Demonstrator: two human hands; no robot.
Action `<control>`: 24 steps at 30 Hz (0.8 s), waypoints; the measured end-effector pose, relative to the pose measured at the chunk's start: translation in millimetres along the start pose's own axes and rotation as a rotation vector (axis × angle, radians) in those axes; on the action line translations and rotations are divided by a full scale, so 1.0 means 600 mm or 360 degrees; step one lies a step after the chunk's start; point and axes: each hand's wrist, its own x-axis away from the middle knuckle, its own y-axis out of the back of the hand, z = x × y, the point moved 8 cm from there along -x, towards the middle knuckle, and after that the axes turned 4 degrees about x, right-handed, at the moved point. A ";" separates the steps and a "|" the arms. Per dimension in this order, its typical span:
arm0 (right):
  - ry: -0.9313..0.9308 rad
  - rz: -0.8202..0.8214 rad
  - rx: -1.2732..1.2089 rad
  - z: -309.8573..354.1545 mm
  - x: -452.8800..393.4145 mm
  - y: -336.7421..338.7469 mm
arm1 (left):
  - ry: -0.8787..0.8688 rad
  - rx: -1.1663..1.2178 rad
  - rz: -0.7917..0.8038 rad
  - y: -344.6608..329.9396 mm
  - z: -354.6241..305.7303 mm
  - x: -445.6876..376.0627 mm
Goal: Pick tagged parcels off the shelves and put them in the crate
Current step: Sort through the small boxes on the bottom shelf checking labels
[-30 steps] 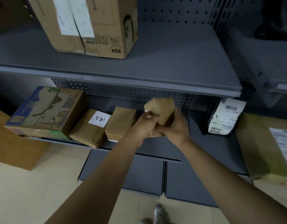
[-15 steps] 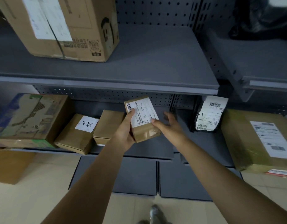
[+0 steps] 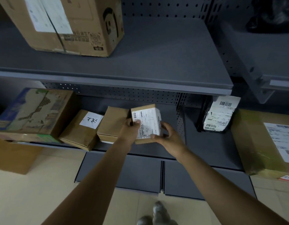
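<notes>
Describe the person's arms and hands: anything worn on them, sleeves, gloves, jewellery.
Both forearms are bare up to the picture's edge, with no sleeves in view. The left hand and right hand wear no gloves. No watch or wristband shows on either wrist; rings are too small to tell.

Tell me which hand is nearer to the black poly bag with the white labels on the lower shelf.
Right. The right hand holds the small labelled box's right edge, with bare shelf between it and the black poly bag. The left hand grips the box's far side.

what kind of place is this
Probably a parcel depot or stockroom: grey metal shelves hold cardboard boxes, and the small box held in both hands carries a barcoded shipping label, as does the black bag.
</notes>
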 end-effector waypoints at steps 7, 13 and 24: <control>0.0394 -0.0248 -0.0011 0.038 0.001 0.007 | 0.0376 0.0777 -0.0050 0.002 0.038 -0.011; 0.0040 -0.0189 -0.0071 0.006 -0.038 0.014 | 0.0409 0.0584 -0.0142 -0.016 0.056 -0.030; 0.0078 0.0030 0.0112 -0.019 -0.051 0.012 | -0.0389 -0.0270 -0.0050 -0.018 -0.016 -0.017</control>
